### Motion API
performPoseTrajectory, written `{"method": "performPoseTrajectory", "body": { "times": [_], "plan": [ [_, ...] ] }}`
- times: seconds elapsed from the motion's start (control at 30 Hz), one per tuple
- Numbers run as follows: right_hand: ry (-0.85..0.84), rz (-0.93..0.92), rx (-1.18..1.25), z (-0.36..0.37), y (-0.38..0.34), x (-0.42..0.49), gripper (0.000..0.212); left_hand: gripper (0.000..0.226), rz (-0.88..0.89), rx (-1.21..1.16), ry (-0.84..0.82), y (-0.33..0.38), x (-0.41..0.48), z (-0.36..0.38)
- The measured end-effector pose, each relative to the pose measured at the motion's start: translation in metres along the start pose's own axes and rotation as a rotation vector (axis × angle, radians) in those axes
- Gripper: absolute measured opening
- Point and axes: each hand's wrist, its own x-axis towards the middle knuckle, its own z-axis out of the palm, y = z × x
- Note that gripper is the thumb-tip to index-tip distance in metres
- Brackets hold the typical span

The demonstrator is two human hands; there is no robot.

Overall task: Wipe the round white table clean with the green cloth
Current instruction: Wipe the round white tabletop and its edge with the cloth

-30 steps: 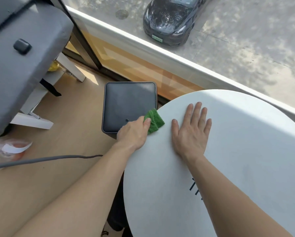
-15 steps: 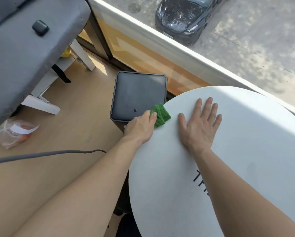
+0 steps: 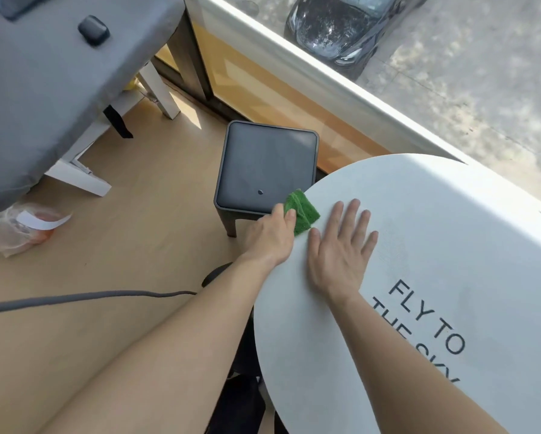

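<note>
The round white table [image 3: 435, 233] fills the right side and carries black lettering. My left hand [image 3: 270, 234] sits at the table's left rim, closed on a folded green cloth [image 3: 302, 213] that it presses against the edge. Most of the cloth shows beyond my fingers; the rest is under the hand. My right hand [image 3: 341, 250] lies flat on the tabletop just right of the cloth, fingers spread, holding nothing.
A dark square stool [image 3: 264, 170] stands on the wooden floor right beside the table's left edge. A grey padded seat [image 3: 50, 83] is at upper left, a plastic bag [image 3: 21, 228] below it, and a grey cable [image 3: 84, 297] crosses the floor. A window ledge [image 3: 341, 86] runs behind.
The view has shifted left, so the table sits further right and its lettering shows. Both hands hold about the same places at the table's left rim, cloth still gripped.
</note>
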Motion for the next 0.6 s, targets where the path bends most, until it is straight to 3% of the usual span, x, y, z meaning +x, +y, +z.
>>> {"method": "performPoseTrajectory", "body": {
  "times": [0.23,0.47,0.6],
  "plan": [
    [0.018,0.023,0.003,0.002,-0.003,0.0,0.069,0.034,-0.118,-0.107,-0.011,-0.057,-0.089,0.024],
    [0.045,0.001,0.008,0.005,-0.001,0.002,0.071,0.044,-0.085,-0.151,0.032,-0.02,-0.03,0.01],
    [-0.008,-0.037,0.197,-0.009,0.007,0.0,0.076,0.044,-0.085,-0.187,0.059,-0.053,-0.07,0.029]
  ]
}}
